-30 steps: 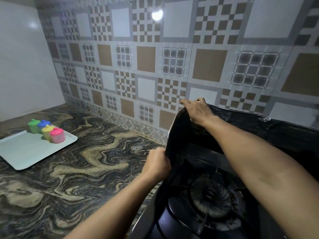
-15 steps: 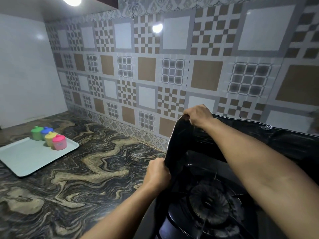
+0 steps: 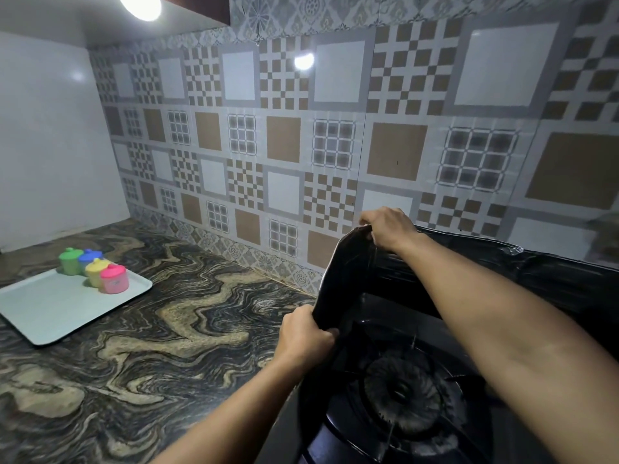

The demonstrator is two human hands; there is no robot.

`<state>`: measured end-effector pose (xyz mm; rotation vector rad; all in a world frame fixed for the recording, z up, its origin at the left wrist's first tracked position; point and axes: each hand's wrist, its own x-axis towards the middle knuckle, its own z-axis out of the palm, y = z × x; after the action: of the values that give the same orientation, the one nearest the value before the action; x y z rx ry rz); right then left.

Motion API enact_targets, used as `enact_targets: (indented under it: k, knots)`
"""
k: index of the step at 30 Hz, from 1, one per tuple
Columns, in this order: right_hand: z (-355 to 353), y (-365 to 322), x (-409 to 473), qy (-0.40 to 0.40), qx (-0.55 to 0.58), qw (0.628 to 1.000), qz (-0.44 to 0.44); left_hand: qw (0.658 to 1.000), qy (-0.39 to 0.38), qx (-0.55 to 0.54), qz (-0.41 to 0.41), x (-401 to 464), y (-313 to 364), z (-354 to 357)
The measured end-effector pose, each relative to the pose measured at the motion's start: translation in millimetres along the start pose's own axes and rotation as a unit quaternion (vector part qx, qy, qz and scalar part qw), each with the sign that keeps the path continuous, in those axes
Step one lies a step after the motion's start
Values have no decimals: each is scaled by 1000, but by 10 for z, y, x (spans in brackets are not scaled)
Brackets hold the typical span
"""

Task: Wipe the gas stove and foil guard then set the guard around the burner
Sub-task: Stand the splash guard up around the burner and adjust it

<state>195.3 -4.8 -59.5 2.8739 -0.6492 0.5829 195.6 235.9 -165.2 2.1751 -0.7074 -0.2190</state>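
On the left of the counter point(image 3: 174, 333), well apart from me, a pale tray point(image 3: 57, 309) lies flat with four small lidded pots in a cluster at its far corner: one green pot point(image 3: 71, 261), one blue pot point(image 3: 89, 257), one yellow pot point(image 3: 96, 272) and one pink pot point(image 3: 114, 278), each touching or just beside the next. Nothing stands between the tray and the stove.

At the right, my left hand point(image 3: 306, 334) is curled round the near end of the foil guard point(image 3: 345, 279), pinching its dark edge, and my right hand point(image 3: 388, 227) grips its top corner farther back, fingers folded over the rim. The guard stands upright along the left side of the gas stove point(image 3: 378, 316) and bends round the far side, running right along the foot of the wall; its surface looks black and shiny, with a crinkled patch far right. My right forearm crosses over the stove and hides part of it. One burner point(image 3: 403, 395) shows, round and dull grey, under its pan support, near me and just right of the guard's side panel.

The counter is dark stone with swirling tan veins. The far wall point(image 3: 335, 145) is tiled in brown, white and grey squares and checks; the left wall is plain white. One lamp point(image 3: 140, 5) glows at the top left, and a bright spot shines on the tiles.
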Motion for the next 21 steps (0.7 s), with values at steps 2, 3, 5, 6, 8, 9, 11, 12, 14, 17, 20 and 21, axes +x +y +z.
enact_targets:
  k: [2, 3, 5, 6, 8, 9, 11, 12, 14, 17, 20, 21]
  knots:
    - [-20, 18, -41, 2, 0, 1000, 14, 1000, 7, 4, 1, 7, -11, -27]
    - [-31, 21, -65, 3, 1, 1000, 21, 1000, 10, 4, 2, 7, -19, -40]
    - [-72, 14, -120, -1, 8, 1000, 31, 1000, 11, 3, 5, 7, -41, -71]
    - [-86, 11, -142, -2, 9, 999, 34, 1000, 9, 0, 3, 7, -56, -86]
    - [-139, -8, -203, -2, 13, 999, 41, 1000, 6, -9, -2, 8, -89, -123]
    - [-162, -16, -229, -1, 15, 999, 43, 1000, 5, -14, -6, 7, -101, -142]
    - [-221, -30, -282, -2, 22, 998, 50, 1000, 4, -17, -12, -2, -116, -186]
    - [-255, -35, -301, -4, 26, 998, 55, 1000, 3, -18, -13, -6, -122, -208]
    - [-316, -62, -337, -1, 31, 997, 64, 1000, -4, -22, -14, -9, -133, -253]
    - [-404, -158, -372, 3, 52, 996, 75, 999, -13, -28, -10, -6, -145, -320]
    - [-469, -321, -407, -21, 65, 995, 74, 999, -13, -41, 1, 5, -171, -366]
    - [-488, -396, -429, -41, 68, 995, 65, 999, -12, -40, 7, 4, -182, -369]
